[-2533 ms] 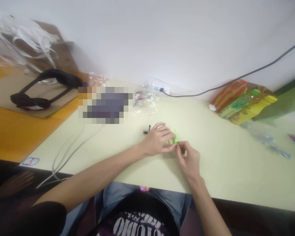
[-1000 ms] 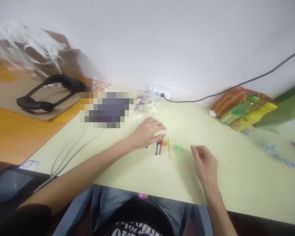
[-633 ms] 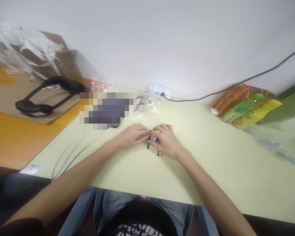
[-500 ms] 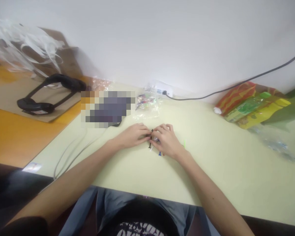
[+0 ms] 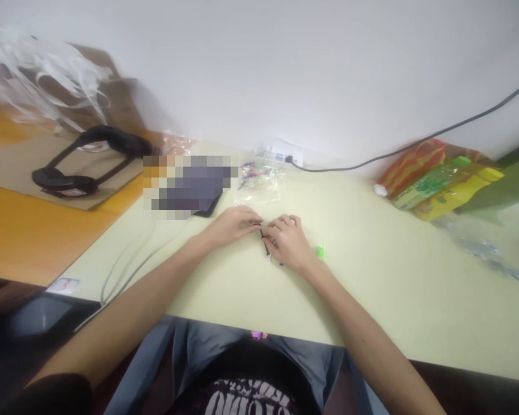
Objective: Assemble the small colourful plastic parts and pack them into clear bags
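Note:
My left hand (image 5: 233, 225) is closed in a pinch at the upper end of a thin black plastic piece (image 5: 265, 246), above the pale table. My right hand (image 5: 289, 243) has its fingers curled at that piece's right side, thumb and fingertips against it. Part of the black piece is hidden by the fingers; its exact kind is too small to tell. Below the right palm peek a small blue piece (image 5: 281, 264) and a white tip (image 5: 269, 258). A bright green round piece (image 5: 319, 252) lies just right of the right wrist.
Behind the hands lies a clear plastic bag (image 5: 259, 187) of small coloured parts, beside a dark pixelated device (image 5: 194, 187). A black strap-like frame (image 5: 67, 183) sits on cardboard at left. Snack packages (image 5: 441, 190) stand at right. A dark cable (image 5: 350, 170) runs along the wall.
My left hand has shifted slightly up and away from my right, showing more of the black piece between them. More of the green piece shows; less of the blue one does.

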Available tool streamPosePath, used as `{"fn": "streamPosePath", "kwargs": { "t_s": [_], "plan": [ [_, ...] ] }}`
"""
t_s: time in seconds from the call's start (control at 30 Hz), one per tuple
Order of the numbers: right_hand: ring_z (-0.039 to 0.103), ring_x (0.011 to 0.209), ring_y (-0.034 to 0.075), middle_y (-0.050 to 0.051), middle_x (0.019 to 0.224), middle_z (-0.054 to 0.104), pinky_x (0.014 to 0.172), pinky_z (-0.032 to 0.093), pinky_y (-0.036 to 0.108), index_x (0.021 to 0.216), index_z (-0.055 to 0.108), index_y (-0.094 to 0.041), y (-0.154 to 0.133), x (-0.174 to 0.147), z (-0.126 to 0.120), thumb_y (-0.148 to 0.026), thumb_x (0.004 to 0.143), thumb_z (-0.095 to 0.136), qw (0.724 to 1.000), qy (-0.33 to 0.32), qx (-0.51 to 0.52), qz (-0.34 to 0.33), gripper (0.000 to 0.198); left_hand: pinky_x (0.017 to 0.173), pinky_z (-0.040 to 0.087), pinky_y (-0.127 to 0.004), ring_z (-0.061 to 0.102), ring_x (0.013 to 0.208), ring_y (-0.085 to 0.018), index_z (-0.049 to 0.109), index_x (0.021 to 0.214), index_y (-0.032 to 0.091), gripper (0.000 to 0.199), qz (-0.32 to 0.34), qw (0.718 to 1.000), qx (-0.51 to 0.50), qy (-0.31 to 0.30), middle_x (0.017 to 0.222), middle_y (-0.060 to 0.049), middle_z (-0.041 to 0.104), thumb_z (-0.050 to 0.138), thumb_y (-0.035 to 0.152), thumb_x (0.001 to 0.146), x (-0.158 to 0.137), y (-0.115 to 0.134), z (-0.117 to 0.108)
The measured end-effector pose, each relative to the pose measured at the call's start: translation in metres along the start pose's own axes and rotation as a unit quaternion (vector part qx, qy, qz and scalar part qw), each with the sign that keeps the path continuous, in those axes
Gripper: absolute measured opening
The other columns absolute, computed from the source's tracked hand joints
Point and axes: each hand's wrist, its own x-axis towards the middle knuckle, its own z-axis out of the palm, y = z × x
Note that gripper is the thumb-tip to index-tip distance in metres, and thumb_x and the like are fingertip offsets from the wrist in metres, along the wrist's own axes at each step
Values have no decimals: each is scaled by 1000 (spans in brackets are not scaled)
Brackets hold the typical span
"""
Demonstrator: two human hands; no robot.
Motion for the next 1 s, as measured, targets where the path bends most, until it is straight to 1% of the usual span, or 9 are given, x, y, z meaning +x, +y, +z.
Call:
{"fn": "streamPosePath", "kwargs": {
  "t_s": [0.27, 0.43, 0.53, 0.67, 0.73, 0.8, 0.87, 0.93, 1.0],
  "plan": [
    [51, 113, 29, 12, 114, 70, 102, 31, 47, 111, 70, -19, -6, 3, 0, -37, 104, 54, 999, -12, -30, -6, 25, 94, 53, -34, 71, 102, -20, 76, 111, 24, 23, 7, 1000, -8, -2, 109, -6, 76, 61, 36, 99, 1, 1, 1],
    [51, 114, 28, 11, 115, 70, 101, 32, 45, 113, 70, -20, -9, 6, 6, -27, 104, 52, 1000, -12, -25, 4, 21, 93, 54, -32, 71, 100, -20, 74, 106, 22, 22, -7, 999, -24, 23, 106, -5, 77, 62, 38, 98, 1, 3, 1],
    [51, 113, 28, 10, 113, 71, 101, 33, 45, 105, 70, -19, -11, 7, 7, -24, 103, 53, 1000, -10, 2, 11, 18, 92, 54, -33, 71, 98, -19, 72, 110, 21, 23, -21, 996, -22, 78, 110, -5, 76, 63, 39, 97, 2, 5, 1],
    [52, 114, 27, 9, 116, 71, 99, 34, 45, 94, 69, -21, -14, 6, 3, -25, 101, 58, 997, 21, 72, 29, 14, 96, 56, -35, 71, 99, -18, 64, 117, 20, 24, -37, 979, -30, 201, 122, -8, 73, 62, 36, 98, 4, 9, -2],
    [54, 112, 26, 8, 115, 73, 98, 35, 44, 92, 68, -21, -16, 6, -2, -26, 100, 59, 989, 50, 129, 53, 13, 96, 57, -35, 71, 100, -17, 62, 112, 19, 21, -45, 966, -42, 250, 123, -9, 72, 63, 35, 98, 4, 10, -4],
    [57, 108, 25, 6, 108, 75, 99, 36, 43, 91, 68, -22, -18, 6, -8, -28, 100, 58, 971, 84, 204, 92, 15, 97, 57, -35, 71, 103, -18, 61, 104, 19, 17, -48, 956, -40, 286, 121, -9, 73, 66, 34, 96, 5, 12, -6],
    [61, 100, 23, 5, 100, 76, 96, 41, 41, 90, 69, -22, -19, 5, -14, -32, 100, 57, 938, 119, 294, 140, 19, 98, 56, -36, 70, 107, -19, 62, 98, 19, 15, -43, 950, -27, 307, 117, -7, 74, 70, 32, 94, 5, 13, -7],
    [63, 89, 21, 5, 94, 76, 85, 46, 36, 88, 70, -21, -18, 5, -17, -37, 98, 58, 889, 146, 393, 185, 22, 98, 56, -37, 70, 107, -19, 64, 97, 20, 13, -37, 950, -21, 308, 116, -6, 74, 71, 31, 93, 5, 15, -5],
    [62, 77, 17, 5, 90, 76, 73, 47, 31, 87, 69, -20, -15, 5, -18, -41, 94, 64, 828, 160, 493, 213, 22, 98, 56, -37, 70, 105, -19, 66, 102, 21, 14, -33, 954, -29, 297, 115, -6, 75, 71, 30, 93, 5, 18, -2]
  ]
}}
